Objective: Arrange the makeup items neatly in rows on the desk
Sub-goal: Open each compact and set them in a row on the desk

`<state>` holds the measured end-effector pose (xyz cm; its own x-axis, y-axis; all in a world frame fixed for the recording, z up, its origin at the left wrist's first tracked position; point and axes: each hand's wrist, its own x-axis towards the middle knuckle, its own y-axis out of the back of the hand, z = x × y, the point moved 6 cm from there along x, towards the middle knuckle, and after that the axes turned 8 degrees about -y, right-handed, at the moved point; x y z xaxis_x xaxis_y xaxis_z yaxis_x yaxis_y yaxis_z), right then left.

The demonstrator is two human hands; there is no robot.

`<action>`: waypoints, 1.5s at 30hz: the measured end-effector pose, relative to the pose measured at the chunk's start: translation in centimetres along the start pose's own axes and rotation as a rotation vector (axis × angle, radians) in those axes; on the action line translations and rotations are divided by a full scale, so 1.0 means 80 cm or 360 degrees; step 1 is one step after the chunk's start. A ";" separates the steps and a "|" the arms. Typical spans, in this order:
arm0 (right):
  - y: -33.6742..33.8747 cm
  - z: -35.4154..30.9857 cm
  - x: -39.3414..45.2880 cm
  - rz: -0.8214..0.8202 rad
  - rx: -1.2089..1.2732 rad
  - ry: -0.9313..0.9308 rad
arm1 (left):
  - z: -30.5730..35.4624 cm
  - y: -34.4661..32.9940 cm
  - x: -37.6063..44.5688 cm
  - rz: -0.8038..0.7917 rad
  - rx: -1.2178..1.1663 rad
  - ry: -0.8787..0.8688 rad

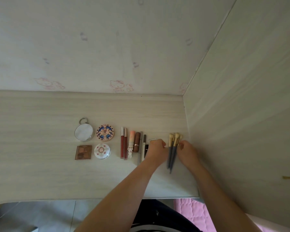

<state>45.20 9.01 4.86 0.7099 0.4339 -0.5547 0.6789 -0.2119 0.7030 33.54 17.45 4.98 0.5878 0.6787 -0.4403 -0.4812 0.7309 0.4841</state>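
Observation:
Several makeup brushes (172, 151) with grey handles and pale bristles lie bunched at the right of the desk (40, 173). My left hand (156, 148) and my right hand (187, 149) flank the bunch, fingers curled against the handles. Left of them lie pencils and a dark tube (143, 148), a brown lipstick (137, 142), a peach tube (131, 144) and two red lip glosses (123, 142). Further left sit a round mirror (83, 131), a patterned compact (105, 132), an eyeshadow palette (83, 152) and a white compact (102, 151).
A wooden side panel (241, 131) rises just right of the brushes. The back wall (107, 47) bears faint cartoon cat prints. The desk's front edge (157, 197) runs below, with a pink mat (192, 211) and floor tiles (49, 215) beneath.

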 end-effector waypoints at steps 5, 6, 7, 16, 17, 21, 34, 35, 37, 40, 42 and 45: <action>-0.010 -0.033 -0.019 0.0037 -0.0334 0.0299 | -0.013 0.051 -0.023 0.0167 0.0047 -0.0063; -0.014 -0.040 -0.024 0.0037 -0.0388 0.0352 | -0.014 0.065 -0.028 0.0214 0.0071 -0.0112; -0.018 -0.047 -0.030 0.0030 -0.0422 0.0391 | -0.017 0.078 -0.033 0.0255 0.0095 -0.0150; -0.077 -0.138 -0.089 0.0068 -0.0660 0.0702 | -0.084 0.191 -0.078 0.0533 0.0237 -0.0141; -0.085 -0.149 -0.094 0.0076 -0.0670 0.0707 | -0.095 0.203 -0.081 0.0544 0.0246 -0.0144; -0.124 -0.189 -0.115 0.0116 -0.0715 0.0693 | -0.145 0.254 -0.088 0.0531 0.0298 -0.0091; -0.234 -0.285 -0.161 0.0244 -0.0724 0.0595 | -0.255 0.370 -0.048 0.0247 0.0462 -0.0081; -0.240 -0.291 -0.159 0.0240 -0.0748 0.0591 | -0.256 0.371 -0.042 0.0199 0.0503 -0.0101; -0.252 -0.301 -0.152 0.0209 -0.0837 0.0570 | -0.255 0.372 -0.031 0.0122 0.0584 -0.0125; -0.268 -0.311 -0.139 0.0164 -0.0947 0.0514 | -0.253 0.374 -0.014 0.0084 0.0600 -0.0135; -0.276 -0.316 -0.131 0.0141 -0.0969 0.0488 | -0.251 0.372 -0.003 0.0050 0.0613 -0.0147; -0.286 -0.324 -0.122 0.0136 -0.1040 0.0506 | -0.249 0.366 0.011 0.0023 0.0609 -0.0155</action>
<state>17.87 32.30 5.70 0.5994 0.6936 -0.3996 0.3024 0.2660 0.9153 7.03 40.90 3.69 0.6507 0.6650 -0.3666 -0.2235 0.6292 0.7445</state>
